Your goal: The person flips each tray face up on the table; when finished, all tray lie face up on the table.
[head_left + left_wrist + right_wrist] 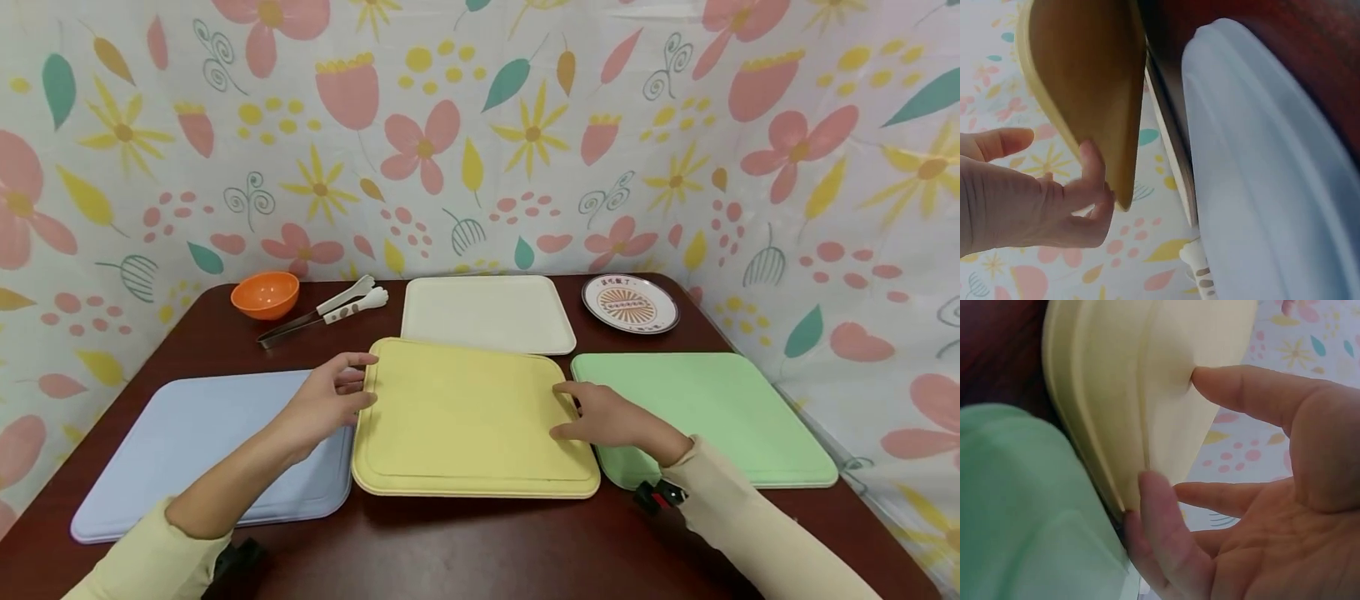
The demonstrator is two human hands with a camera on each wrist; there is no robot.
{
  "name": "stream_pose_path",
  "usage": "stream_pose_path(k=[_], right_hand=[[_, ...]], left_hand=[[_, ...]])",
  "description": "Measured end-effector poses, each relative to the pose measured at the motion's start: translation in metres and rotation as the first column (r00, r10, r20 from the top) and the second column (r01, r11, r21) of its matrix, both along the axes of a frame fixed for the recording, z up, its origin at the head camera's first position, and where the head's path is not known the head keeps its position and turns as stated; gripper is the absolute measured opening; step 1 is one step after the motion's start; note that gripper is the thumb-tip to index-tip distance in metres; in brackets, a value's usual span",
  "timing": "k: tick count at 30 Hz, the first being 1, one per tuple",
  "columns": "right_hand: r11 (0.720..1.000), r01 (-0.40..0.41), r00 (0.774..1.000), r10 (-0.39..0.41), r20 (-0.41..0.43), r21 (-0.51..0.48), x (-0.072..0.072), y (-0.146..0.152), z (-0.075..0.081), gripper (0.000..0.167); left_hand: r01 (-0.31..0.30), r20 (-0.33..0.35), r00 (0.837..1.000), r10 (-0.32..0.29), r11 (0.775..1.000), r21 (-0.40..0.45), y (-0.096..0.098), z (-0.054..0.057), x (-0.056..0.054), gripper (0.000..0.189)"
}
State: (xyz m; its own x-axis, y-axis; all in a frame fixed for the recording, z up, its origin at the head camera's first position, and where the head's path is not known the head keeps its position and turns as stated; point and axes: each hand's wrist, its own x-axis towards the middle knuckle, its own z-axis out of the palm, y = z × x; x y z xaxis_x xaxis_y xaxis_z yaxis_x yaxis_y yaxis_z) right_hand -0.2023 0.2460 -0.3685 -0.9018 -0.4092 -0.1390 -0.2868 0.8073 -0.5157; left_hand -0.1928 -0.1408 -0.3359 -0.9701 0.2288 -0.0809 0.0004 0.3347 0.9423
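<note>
Your yellow tray (465,417) is up off the table (480,550), tilted, between blue tray (225,433) at 9 o'clock and green tray (697,417) at 3. Your right hand (607,415) clamps its 3 o'clock edge; left hand (322,406) has fingers hooked on its 9 o'clock edge, thumb spread.

a person (251,468) is wearing pale yellow sleeves (753,518), black gadgets (646,497) are peeking out underneath, the right one is showing red
</note>
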Motion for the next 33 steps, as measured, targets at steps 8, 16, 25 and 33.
stream_pose_path(k=[8, 16, 25, 33], right_hand=[[0.997, 0.007, 0.999, -0.004, 0.043, -0.077, -0.008, -0.003, -0.003, 0.072], [0.975, 0.101, 0.978, -0.06, 0.201, -0.197, -0.013, -0.005, -0.005, 0.077], [0.962, 0.132, 0.967, -0.073, 0.243, -0.239, -0.021, -0.004, -0.006, 0.07], [0.955, 0.133, 0.952, -0.049, 0.301, -0.266, -0.024, -0.001, -0.007, 0.069]], left_hand=[[-0.044, -0.036, 0.998, 0.047, 0.995, 0.084, -0.007, 0.0, -0.001, 0.052], [-0.02, -0.065, 0.997, 0.029, 0.989, 0.147, -0.016, 0.01, -0.003, 0.055], [0.053, -0.102, 0.994, -0.032, 0.977, 0.209, -0.015, 0.023, -0.006, 0.057], [0.094, -0.12, 0.991, -0.058, 0.942, 0.323, -0.005, 0.038, -0.01, 0.059]])
